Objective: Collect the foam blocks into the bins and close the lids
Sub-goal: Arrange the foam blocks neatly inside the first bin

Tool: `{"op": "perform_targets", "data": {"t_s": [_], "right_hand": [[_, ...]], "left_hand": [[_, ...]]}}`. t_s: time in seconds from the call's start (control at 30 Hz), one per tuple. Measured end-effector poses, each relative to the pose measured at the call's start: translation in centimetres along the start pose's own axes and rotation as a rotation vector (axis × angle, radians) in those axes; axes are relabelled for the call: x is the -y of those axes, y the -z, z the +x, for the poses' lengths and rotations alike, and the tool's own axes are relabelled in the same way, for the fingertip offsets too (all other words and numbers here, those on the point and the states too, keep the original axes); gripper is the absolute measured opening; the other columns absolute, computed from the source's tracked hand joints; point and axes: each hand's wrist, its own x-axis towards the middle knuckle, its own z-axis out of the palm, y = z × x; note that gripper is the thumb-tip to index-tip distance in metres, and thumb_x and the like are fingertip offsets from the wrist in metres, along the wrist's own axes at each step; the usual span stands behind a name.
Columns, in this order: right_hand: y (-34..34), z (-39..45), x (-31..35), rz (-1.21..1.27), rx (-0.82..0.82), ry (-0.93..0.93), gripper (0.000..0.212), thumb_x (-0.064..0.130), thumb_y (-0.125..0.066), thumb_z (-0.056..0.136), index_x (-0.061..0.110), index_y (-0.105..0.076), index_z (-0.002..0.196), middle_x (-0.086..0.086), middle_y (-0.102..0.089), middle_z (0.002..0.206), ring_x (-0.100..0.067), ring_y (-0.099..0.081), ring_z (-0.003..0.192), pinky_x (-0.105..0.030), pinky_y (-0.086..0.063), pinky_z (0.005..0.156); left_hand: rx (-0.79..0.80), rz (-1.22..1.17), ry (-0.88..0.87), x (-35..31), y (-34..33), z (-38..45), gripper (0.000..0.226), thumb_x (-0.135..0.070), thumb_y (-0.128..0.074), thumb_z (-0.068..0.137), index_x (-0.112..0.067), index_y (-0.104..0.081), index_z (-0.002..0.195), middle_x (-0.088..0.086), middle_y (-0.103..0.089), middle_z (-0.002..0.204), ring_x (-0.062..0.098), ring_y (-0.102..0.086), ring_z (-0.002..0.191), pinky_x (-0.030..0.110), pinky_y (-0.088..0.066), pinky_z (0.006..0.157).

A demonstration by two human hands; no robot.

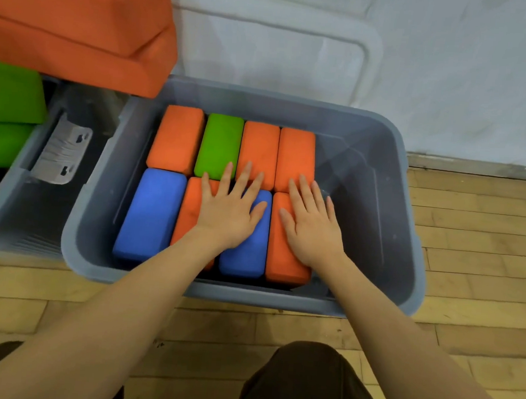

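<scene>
An open grey bin (408, 217) stands on the wooden floor and holds several foam blocks in two rows. The far row has orange blocks and one green block (218, 145). The near row starts with a blue block (150, 215) at the left. My left hand (229, 212) lies flat with spread fingers across an orange block (190, 209) and a second blue block (248, 255). My right hand (310, 225) presses flat on the near right orange block (282, 263). The bin's right end holds no blocks.
A second grey bin (34, 212) with a grey latch (62, 152) stands to the left, holding green blocks (8, 94). Two large orange blocks (80, 27) are stacked at the upper left. A pale lid (371, 50) leans against the white wall behind. My knees show below.
</scene>
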Motion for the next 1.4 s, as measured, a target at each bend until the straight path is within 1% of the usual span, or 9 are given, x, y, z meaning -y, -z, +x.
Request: {"op": "perform_targets", "data": {"t_s": [0.13, 0.23, 0.4, 0.5, 0.63, 1.03, 1.17, 1.23, 1.4], "right_hand": [[0.3, -0.1, 0.6, -0.009, 0.005, -0.009, 0.057, 0.045, -0.024, 0.100, 0.027, -0.007, 0.151, 0.005, 0.000, 0.159, -0.015, 0.005, 0.146, -0.044, 0.001, 0.117], [1.2, 0.5, 1.1, -0.050, -0.015, -0.019, 0.056, 0.044, -0.033, 0.098, 0.021, -0.024, 0.149, -0.001, -0.016, 0.158, -0.022, -0.010, 0.145, -0.043, -0.001, 0.117], [4.6, 3.2, 6.6, 0.106, -0.227, 0.019, 0.045, 0.037, -0.045, 0.095, 0.016, -0.050, 0.134, -0.007, -0.045, 0.143, -0.034, -0.046, 0.124, -0.046, -0.035, 0.102], [7.5, 5.7, 12.1, 0.201, -0.310, 0.114, 0.051, 0.043, -0.038, 0.092, 0.019, -0.049, 0.136, -0.005, -0.046, 0.141, -0.031, -0.049, 0.122, -0.046, -0.043, 0.097], [10.1, 8.8, 19.2, 0.261, -0.354, 0.136, 0.050, 0.036, -0.050, 0.094, 0.024, -0.040, 0.142, -0.006, -0.040, 0.145, -0.030, -0.043, 0.127, -0.047, -0.041, 0.099], [10.8, 15.7, 28.1, 0.334, -0.174, -0.006, 0.084, 0.061, -0.053, 0.084, 0.048, 0.003, 0.145, -0.017, -0.011, 0.155, -0.041, -0.028, 0.136, -0.056, -0.037, 0.102], [9.0, 17.2, 27.8, 0.418, -0.226, 0.014, 0.086, 0.060, -0.056, 0.083, 0.048, 0.003, 0.145, -0.019, -0.013, 0.155, -0.040, -0.035, 0.132, -0.052, -0.039, 0.101], [8.5, 18.2, 28.0, 0.524, -0.285, 0.058, 0.081, 0.049, -0.062, 0.084, 0.040, -0.012, 0.148, -0.016, -0.021, 0.153, -0.033, -0.038, 0.132, -0.040, -0.038, 0.103], [7.8, 18.4, 28.7, 0.727, -0.457, 0.130, 0.059, 0.023, -0.068, 0.085, 0.022, -0.042, 0.138, -0.008, -0.036, 0.145, -0.014, -0.043, 0.125, -0.018, -0.035, 0.102]], "left_hand": [[0.032, -0.033, -0.015, 0.2, 0.4, 0.2, 0.059, -0.052, -0.018, 0.097, -0.033, 0.001, 0.149, -0.006, 0.009, 0.158, 0.026, 0.008, 0.144, 0.057, 0.002, 0.111], [0.053, -0.114, -0.032, 0.7, 2.1, 0.7, 0.057, -0.048, -0.030, 0.097, -0.029, -0.015, 0.149, -0.004, -0.004, 0.158, 0.025, -0.001, 0.144, 0.050, -0.005, 0.112], [-0.389, -0.211, -0.023, 4.8, 7.4, -0.1, 0.053, -0.038, -0.038, 0.084, -0.009, -0.058, 0.123, 0.014, -0.051, 0.136, 0.037, -0.047, 0.122, 0.050, -0.037, 0.093], [-0.509, -0.196, 0.023, 9.3, 11.8, -0.6, 0.055, -0.038, -0.040, 0.081, -0.009, -0.057, 0.125, 0.016, -0.048, 0.138, 0.039, -0.048, 0.119, 0.051, -0.039, 0.092], [-0.573, -0.187, 0.044, 15.9, 17.1, -1.3, 0.057, -0.036, -0.043, 0.082, -0.012, -0.051, 0.133, 0.015, -0.039, 0.145, 0.040, -0.039, 0.127, 0.053, -0.032, 0.096], [-0.340, -0.058, 0.103, 27.6, 20.5, 1.8, 0.067, -0.052, -0.047, 0.090, -0.039, -0.014, 0.147, -0.001, 0.007, 0.158, 0.040, 0.006, 0.142, 0.061, -0.007, 0.109], [-0.387, -0.012, 0.118, 28.4, 19.9, 3.2, 0.064, -0.051, -0.045, 0.092, -0.038, -0.017, 0.147, 0.002, 0.001, 0.158, 0.041, 0.003, 0.141, 0.061, -0.006, 0.108], [-0.389, 0.000, 0.119, 28.5, 19.6, 4.1, 0.063, -0.050, -0.046, 0.091, -0.038, -0.019, 0.147, 0.002, -0.006, 0.158, 0.039, 0.000, 0.142, 0.061, -0.007, 0.108], [-0.524, -0.048, 0.097, 28.8, 18.7, 4.9, 0.056, -0.042, -0.067, 0.080, -0.027, -0.052, 0.132, 0.009, -0.049, 0.138, 0.049, -0.034, 0.128, 0.065, -0.029, 0.094]]}}
